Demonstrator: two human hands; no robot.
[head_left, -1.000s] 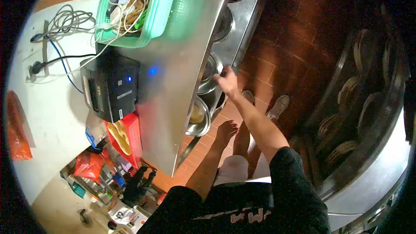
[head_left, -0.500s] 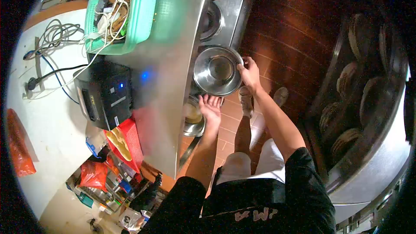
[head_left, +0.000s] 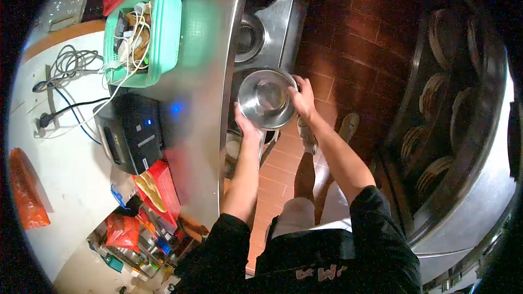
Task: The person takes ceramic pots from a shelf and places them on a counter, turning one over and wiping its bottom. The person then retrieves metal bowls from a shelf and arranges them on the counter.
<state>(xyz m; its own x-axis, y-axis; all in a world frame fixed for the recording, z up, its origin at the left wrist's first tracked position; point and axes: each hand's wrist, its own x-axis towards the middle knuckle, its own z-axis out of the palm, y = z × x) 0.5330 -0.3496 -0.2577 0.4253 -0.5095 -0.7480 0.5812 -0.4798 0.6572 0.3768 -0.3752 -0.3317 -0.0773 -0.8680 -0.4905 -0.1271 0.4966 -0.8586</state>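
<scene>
A shiny stainless steel bowl (head_left: 261, 111) is held between both hands beside the counter's edge, its inside facing the camera. My right hand (head_left: 303, 99) grips the rim on the right, thumb over the edge. On the bowl's lower left side, my left hand (head_left: 247, 125) supports it, with the fingers partly hidden along the outer wall. Beneath my left hand, another metal vessel with pale contents (head_left: 233, 146) shows partly beside the counter.
The steel counter (head_left: 201, 109) carries a green plastic basket (head_left: 169, 38) of cables, a black printer-like device (head_left: 133, 133) and a red basket (head_left: 169, 190). A stove burner (head_left: 248, 38) lies beyond the bowl. To the right, round shapes fill a dark rack (head_left: 430, 98) beyond the tiled floor (head_left: 354, 38).
My left hand has moved up and left from below the bowl to its side and now holds it. The bowl has shifted slightly left and down in view, with my right hand still gripping the rim.
</scene>
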